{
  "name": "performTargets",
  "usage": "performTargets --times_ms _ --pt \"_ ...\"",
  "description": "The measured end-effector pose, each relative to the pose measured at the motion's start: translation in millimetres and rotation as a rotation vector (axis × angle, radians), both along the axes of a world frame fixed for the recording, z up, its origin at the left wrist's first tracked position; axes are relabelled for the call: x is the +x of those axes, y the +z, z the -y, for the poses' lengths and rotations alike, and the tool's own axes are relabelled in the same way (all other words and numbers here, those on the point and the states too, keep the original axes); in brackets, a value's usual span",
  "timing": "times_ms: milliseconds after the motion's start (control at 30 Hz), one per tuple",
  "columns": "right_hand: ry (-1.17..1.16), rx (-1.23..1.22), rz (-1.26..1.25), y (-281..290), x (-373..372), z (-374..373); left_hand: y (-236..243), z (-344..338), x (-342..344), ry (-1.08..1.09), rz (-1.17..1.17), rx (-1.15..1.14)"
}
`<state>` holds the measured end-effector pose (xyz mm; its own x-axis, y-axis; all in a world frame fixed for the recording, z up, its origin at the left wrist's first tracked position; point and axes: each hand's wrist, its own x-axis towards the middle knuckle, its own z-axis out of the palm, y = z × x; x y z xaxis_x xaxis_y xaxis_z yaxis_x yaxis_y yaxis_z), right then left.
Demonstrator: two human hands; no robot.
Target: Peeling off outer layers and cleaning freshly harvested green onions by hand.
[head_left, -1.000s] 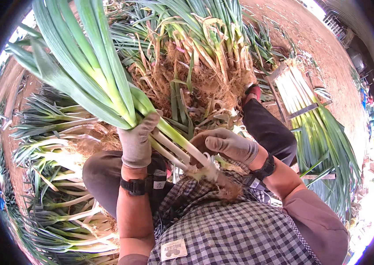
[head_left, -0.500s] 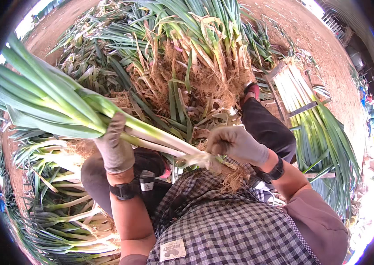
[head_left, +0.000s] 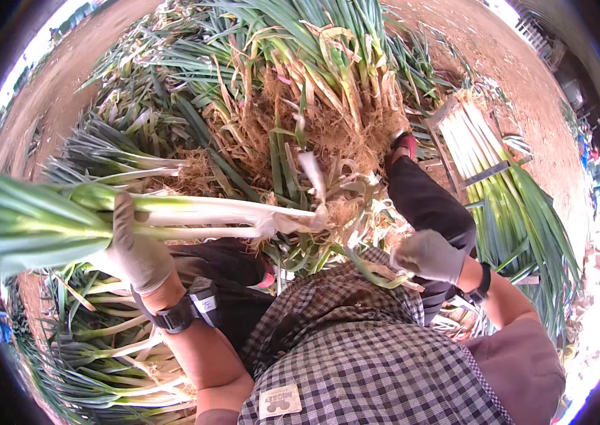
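Note:
Two long green onions (head_left: 222, 210), with white shanks and broad green leaves, lie across my left hand (head_left: 137, 251). That gloved hand is closed around them where white turns to green, its thumb on top. Their roots (head_left: 346, 216) point right, with loose pale skin hanging around the root end. To the right, over my lap, my gloved right hand (head_left: 431, 256) is closed in a pinch. A peeled strip of leaf (head_left: 371, 275) trails from its fingertips, apart from the onions.
A heap of unpeeled onions (head_left: 335, 85) with brown roots lies ahead, with leaf scraps around it. At right, a frame (head_left: 445, 159) holds a bundle of cleaned onions (head_left: 502, 188). More onions (head_left: 123, 347) lie at lower left.
My left hand has moved left and swung the onions nearly level. My right hand has moved right and down, pulling a strip of leaf away from the root end.

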<state>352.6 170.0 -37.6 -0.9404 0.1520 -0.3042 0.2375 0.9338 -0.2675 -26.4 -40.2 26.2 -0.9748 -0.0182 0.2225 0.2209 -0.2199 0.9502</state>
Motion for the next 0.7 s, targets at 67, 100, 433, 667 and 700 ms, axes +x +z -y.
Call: performTargets --times_ms 67,100,433,667,700 --pt "-0.105 -0.193 -0.42 12 -39 5 -4 9 -4 -0.047 0.088 0.147" --pt "-0.195 -0.316 -0.517 24 -66 14 -5 9 -1 -0.046 0.083 0.204" --pt "-0.363 -1.764 -0.653 37 -183 46 -47 16 -22 -0.37 0.25 0.455" --pt "-0.35 -1.323 -0.621 27 -173 43 -46 6 -10 -0.326 0.255 0.421" --pt "-0.356 -1.28 -0.606 30 -169 46 -51 7 -12 -0.324 0.256 0.419"
